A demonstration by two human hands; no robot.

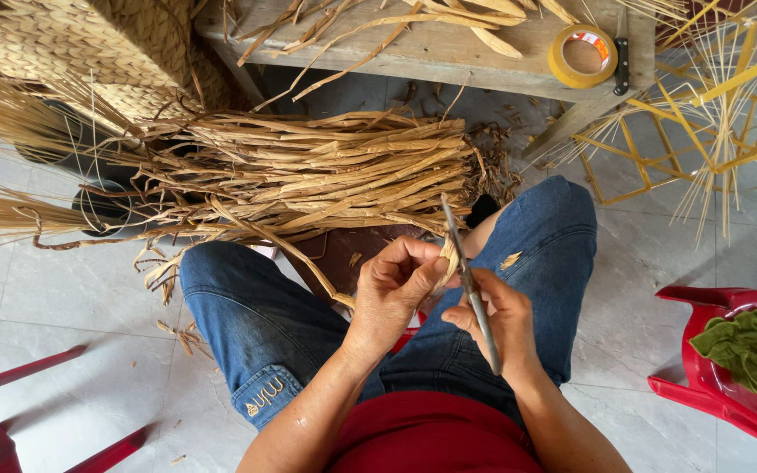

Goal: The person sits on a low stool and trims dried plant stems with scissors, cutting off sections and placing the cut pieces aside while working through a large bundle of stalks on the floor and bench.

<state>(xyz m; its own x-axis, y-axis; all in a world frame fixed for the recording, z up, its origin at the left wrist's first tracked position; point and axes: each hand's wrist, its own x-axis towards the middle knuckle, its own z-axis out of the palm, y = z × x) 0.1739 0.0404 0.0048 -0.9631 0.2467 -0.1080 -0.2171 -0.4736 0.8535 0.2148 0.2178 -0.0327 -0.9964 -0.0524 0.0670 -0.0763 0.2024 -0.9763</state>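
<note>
1. Hands first: we find the left hand (393, 285) curled tight, its thumb and fingers pinching the end of a dried fibre strip (447, 260) above the lap.
2. We note the right hand (497, 317) closed around a thin metal blade (470, 285), which runs upward between the fingers; its upper part touches the strip just beside the left thumb.
3. We record a large bundle of dried strips (308, 171) lying across the floor just beyond the knees, its cut ends pointing toward the right knee.
4. We see the strip in hand trailing from the left hand down past the left knee toward that bundle; whether it joins the bundle we cannot tell.
5. Beyond the bundle stands a wooden worktop (431, 44) carrying loose strips and a roll of yellow tape (583, 55) near its right end.
6. Left of the worktop, above the bundle, we observe a woven basket (89, 48).
7. Right of the bundle, well apart, stand yellow frames (703, 114) with pale thin sticks spread over them.
8. Nearer than the frames, a red plastic chair (729, 368) holds a green cloth (738, 348).
9. Scraps of fibre litter the tiled floor (72, 289) on the bundle's near side.
</note>
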